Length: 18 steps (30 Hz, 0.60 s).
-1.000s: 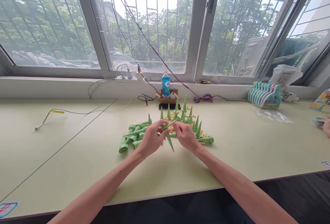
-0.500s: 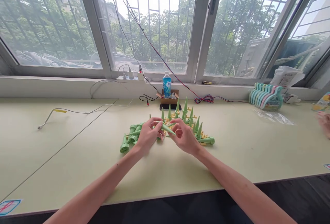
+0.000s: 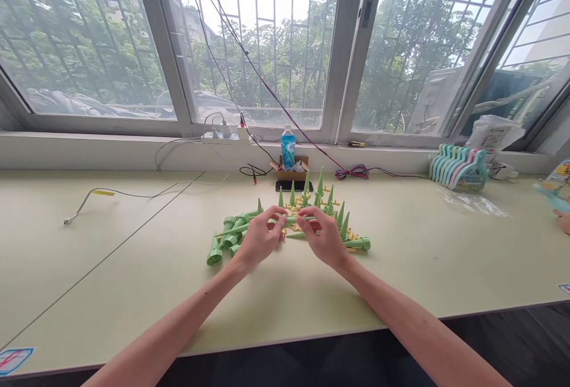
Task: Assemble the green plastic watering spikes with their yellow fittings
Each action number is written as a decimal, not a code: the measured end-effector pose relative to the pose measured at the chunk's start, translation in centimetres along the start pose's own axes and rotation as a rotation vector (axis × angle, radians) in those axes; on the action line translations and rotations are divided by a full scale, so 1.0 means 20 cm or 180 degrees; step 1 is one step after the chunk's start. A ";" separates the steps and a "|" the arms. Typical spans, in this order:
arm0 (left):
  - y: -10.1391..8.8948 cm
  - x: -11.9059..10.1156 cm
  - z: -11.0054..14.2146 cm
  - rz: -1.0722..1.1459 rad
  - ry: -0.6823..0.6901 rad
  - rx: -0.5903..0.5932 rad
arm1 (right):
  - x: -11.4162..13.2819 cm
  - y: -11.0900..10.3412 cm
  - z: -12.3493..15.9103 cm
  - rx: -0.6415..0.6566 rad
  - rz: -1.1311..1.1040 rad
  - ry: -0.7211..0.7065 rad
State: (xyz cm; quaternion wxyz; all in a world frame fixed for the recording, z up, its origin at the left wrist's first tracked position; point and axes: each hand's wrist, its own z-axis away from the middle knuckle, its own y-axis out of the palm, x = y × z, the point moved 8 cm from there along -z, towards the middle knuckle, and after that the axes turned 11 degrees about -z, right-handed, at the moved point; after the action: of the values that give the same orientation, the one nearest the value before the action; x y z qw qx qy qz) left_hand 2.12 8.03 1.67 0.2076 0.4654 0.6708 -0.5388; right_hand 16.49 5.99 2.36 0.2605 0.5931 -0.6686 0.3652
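Observation:
Between my two hands is a green plastic watering spike [image 3: 291,221], lying about level and partly covered by my fingers. My left hand [image 3: 262,237] pinches one part of it, and my right hand [image 3: 324,240] pinches it close by, fingertips nearly meeting. Whether a small part is also in the right fingers cannot be made out. To the left lies a pile of loose green spikes [image 3: 214,254] with wide, hollow ends. Behind and right of my hands, several green spikes [image 3: 320,185] stand point up among small yellow valve pieces [image 3: 353,236].
At the back, a blue-labelled bottle [image 3: 288,148] stands by a small cardboard box [image 3: 291,175], with a dark phone [image 3: 285,186] in front. Cables [image 3: 356,171] run along the sill. Pastel hangers [image 3: 458,167] stand at right, near another person's hand [image 3: 563,221].
The spike in my hands has turned from sloping down rightward to nearly level. My right fingers moved in toward my left. At far right, the other person's hand shifted and a light-blue item appeared.

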 end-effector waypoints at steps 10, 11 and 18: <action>-0.01 -0.06 0.02 -0.0952 0.0473 -0.0248 | -0.03 -0.03 -0.01 -0.0209 -0.0256 0.0266; -0.01 -0.06 0.02 -0.0975 0.0487 -0.0242 | -0.03 -0.03 -0.01 -0.0215 -0.0298 0.0291; 0.02 -0.07 0.03 -0.1052 0.0525 -0.0086 | -0.03 -0.03 -0.01 -0.0252 -0.0287 0.0228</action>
State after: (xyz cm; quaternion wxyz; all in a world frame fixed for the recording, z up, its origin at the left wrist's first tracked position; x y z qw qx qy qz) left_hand 2.90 7.00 2.34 0.0667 0.3887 0.7600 -0.5166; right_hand 17.21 6.52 2.13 0.3237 0.5984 -0.6453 0.3474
